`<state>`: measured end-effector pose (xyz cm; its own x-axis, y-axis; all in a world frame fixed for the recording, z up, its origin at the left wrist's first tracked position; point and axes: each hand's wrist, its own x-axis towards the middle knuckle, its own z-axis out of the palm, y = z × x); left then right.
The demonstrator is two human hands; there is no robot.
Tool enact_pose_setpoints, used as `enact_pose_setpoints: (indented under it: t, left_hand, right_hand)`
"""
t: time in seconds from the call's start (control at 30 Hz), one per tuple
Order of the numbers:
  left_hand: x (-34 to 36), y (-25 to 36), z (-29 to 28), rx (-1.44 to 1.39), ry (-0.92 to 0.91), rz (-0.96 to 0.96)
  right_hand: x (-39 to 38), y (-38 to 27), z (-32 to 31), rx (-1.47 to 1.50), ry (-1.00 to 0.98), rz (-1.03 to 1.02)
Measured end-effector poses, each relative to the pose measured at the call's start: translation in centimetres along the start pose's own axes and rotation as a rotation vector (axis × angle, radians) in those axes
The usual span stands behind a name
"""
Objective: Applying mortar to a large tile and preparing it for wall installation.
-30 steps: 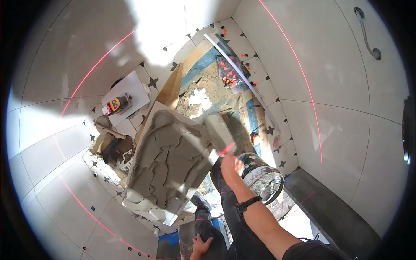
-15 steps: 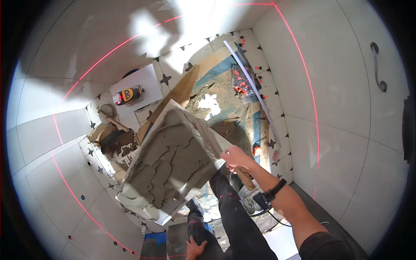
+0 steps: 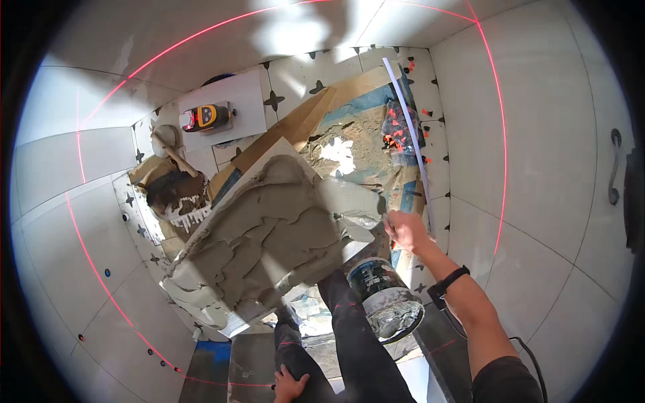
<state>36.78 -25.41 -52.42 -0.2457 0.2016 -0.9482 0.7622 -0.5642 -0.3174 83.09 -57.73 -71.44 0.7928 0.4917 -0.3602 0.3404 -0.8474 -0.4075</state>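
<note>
A large tile [image 3: 242, 242] lies tilted near my legs, thickly spread with grey, ridged mortar. My right hand [image 3: 403, 228] grips the handle of a mortar-coated trowel [image 3: 353, 201], whose blade is at the tile's upper right edge. My left hand [image 3: 290, 383] rests on my left leg with its fingers spread. Just below my right hand stands a bucket [image 3: 383, 295] with grey residue inside, beside my right forearm.
A yellow-and-black laser level [image 3: 209, 118] sits on a white board. A stained bucket with a stick [image 3: 168, 201] is left; a long white strip [image 3: 413, 134] and bag of red spacers [image 3: 393, 124] lie right. Tiled walls carry red laser lines; black spacers line the floor.
My right hand has moved right and slightly up, swinging the trowel blade across the tile's upper right edge. The view has shifted, showing more of the bucket below. My left hand stays on my leg.
</note>
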Motion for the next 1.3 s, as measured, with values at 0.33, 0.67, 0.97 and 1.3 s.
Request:
enact_pose_setpoints:
  t: [0.33, 0.67, 0.97, 1.3]
  left_hand:
    - [0.6, -0.2, 2.6, -0.021, -0.003, 0.017]
    - [-1.7, 1.7, 1.3, -0.106, 0.169, 0.110]
    - [-1.8, 3.1, 0.0, -0.170, -0.041, 0.031]
    - [1.1, 0.1, 4.7, -0.171, -0.031, 0.011]
  right_hand:
    - [7.3, 2.3, 0.0, -0.469, 0.032, -0.484]
    - [11.3, 0.5, -2.8, 0.074, 0.043, -0.055]
    - [16.7, -1.0, 1.0, 0.045, -0.181, -0.057]
    - [13.4, -1.6, -0.5, 0.061, 0.150, -0.289]
